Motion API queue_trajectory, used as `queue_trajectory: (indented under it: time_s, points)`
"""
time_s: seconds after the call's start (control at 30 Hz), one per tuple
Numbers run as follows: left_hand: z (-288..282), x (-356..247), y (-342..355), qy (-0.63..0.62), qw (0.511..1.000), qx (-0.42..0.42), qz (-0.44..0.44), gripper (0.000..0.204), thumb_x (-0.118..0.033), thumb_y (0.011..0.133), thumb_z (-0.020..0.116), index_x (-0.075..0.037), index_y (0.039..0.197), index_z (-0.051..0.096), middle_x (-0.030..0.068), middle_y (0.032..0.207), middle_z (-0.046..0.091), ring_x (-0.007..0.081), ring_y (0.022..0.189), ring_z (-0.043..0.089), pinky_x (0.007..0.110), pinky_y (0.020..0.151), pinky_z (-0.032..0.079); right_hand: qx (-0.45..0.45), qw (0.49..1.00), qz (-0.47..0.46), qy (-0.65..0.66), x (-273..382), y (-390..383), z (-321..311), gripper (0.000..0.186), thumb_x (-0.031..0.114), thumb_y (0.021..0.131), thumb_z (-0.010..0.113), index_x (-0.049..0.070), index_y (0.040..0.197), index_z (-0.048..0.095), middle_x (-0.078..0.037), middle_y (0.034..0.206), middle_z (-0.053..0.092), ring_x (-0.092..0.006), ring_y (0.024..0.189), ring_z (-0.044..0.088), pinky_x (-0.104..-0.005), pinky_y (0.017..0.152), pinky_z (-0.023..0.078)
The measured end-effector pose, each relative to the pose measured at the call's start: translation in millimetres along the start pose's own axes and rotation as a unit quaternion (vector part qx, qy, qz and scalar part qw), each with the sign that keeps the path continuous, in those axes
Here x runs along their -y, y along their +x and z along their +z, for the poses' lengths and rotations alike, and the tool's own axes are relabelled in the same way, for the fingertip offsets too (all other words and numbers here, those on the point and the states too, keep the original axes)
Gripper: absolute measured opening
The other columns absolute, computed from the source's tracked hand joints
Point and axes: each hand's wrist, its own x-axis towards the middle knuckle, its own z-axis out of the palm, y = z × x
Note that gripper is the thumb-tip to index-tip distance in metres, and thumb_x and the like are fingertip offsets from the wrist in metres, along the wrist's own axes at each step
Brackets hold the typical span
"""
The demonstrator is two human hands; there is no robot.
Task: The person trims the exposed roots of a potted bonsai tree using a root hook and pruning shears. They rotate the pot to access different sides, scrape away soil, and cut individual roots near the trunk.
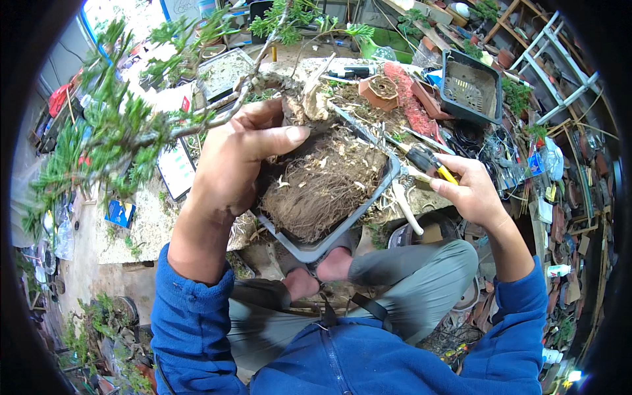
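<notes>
My left hand (240, 148) is wrapped round the base of a small conifer's trunk (308, 105), its thumb lying along the bark. Leafy green branches (118, 125) spread from the trunk to the upper left. Below the hand, the brown root ball (316, 197), matted with fine roots and soil, sits in a grey rectangular tray (308, 253). My right hand (471, 191) is closed on a yellow-and-black handled hand tool (444, 170), apparently pliers or cutters. The tool is to the right of the tray; its jaws are hard to make out.
A pale-handled tool (407, 209) lies beside the tray's right side. Beyond are a terracotta pot (380, 92), a red textured strip (408, 99) and a black plastic basket (471, 85) on the cluttered bench. A white-screened tablet-like object (176, 170) lies left of my wrist.
</notes>
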Motion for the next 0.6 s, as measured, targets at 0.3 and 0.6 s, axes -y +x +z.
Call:
queue_trajectory:
  time_s: [0.3, 0.6]
  points:
    - [-1.0, 2.0, -5.4, 0.115, 0.992, -0.030, 0.039, 0.050, -0.003, 0.085, 0.068, 0.011, 0.132, 0.062, 0.0155, 0.121, 0.072, 0.0204, 0.108, 0.068, 0.032, 0.099, 0.052, -0.147, 0.989, 0.027, -0.015, -73.4, 7.2, 1.5, 0.038, 0.008, 0.084, 0.073, -0.003, 0.121, 0.070, -0.010, 0.091, 0.073, -0.0156, 0.081, 0.067, -0.0311, 0.079, 0.054]
    - [11.5, 4.0, -13.3, 0.077, 0.988, -0.059, 0.124, 0.046, -0.002, 0.091, 0.076, 0.014, 0.132, 0.062, 0.0177, 0.120, 0.073, 0.0181, 0.102, 0.070, 0.032, 0.095, 0.056, -0.231, 0.950, 0.035, -0.207, -121.0, 19.5, 4.4, 0.050, 0.021, 0.082, 0.077, -0.001, 0.127, 0.070, -0.025, 0.121, 0.072, -0.0392, 0.112, 0.070, -0.0419, 0.100, 0.053]
